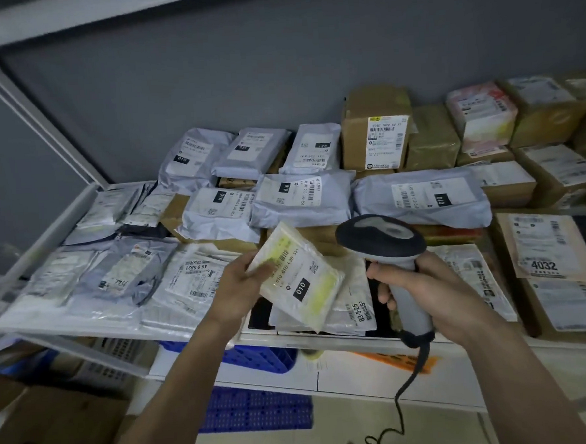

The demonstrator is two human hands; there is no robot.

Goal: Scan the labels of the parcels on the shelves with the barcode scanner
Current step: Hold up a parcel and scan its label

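Observation:
My left hand (242, 285) grips the left edge of a small yellowish parcel (301, 276), lifted and tilted above the shelf's front, its white label with a barcode and a black "010" tag facing up. My right hand (426, 291) grips the handle of a grey and black barcode scanner (383, 242), whose head sits just right of the parcel's top corner. Its cable (409, 383) hangs down. Grey poly mailers (302, 199) and brown cartons (375, 127) cover the white shelf (195, 332).
More labelled cartons (547, 247) are stacked at the right. An upper shelf edge (66, 16) runs overhead and a slanted post (38, 117) stands at the left. Blue crates (258, 409) and a cardboard box (54, 432) sit below the shelf on the tiled floor.

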